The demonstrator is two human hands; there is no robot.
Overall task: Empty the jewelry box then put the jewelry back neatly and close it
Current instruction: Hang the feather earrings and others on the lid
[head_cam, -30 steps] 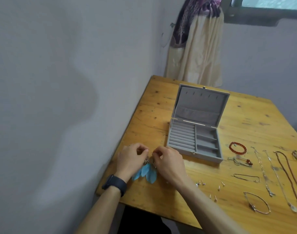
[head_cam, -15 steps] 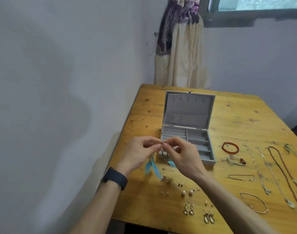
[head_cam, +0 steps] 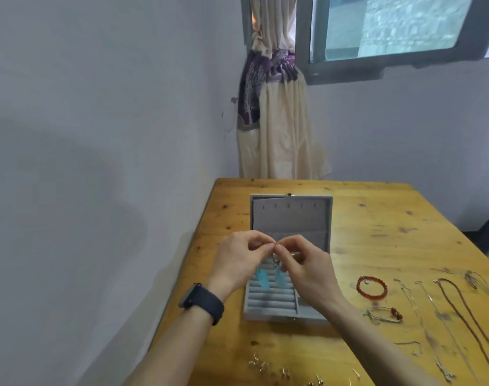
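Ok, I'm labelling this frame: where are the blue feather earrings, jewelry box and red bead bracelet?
blue feather earrings (head_cam: 262, 280), head view, on the left feather.
jewelry box (head_cam: 290, 218), head view, on the lid's bare lining.
red bead bracelet (head_cam: 359, 287), head view, on its left arc of beads.

Wooden table (head_cam: 377, 218) bearing jewelry box (head_cam: 290, 215), bracelet (head_cam: 372, 287), necklaces (head_cam: 460, 310), studs (head_cam: 285, 370)

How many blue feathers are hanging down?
2. One blue feather hangs below the left hand, the other below the right hand, both over the jewelry box. More may hide behind fingers.
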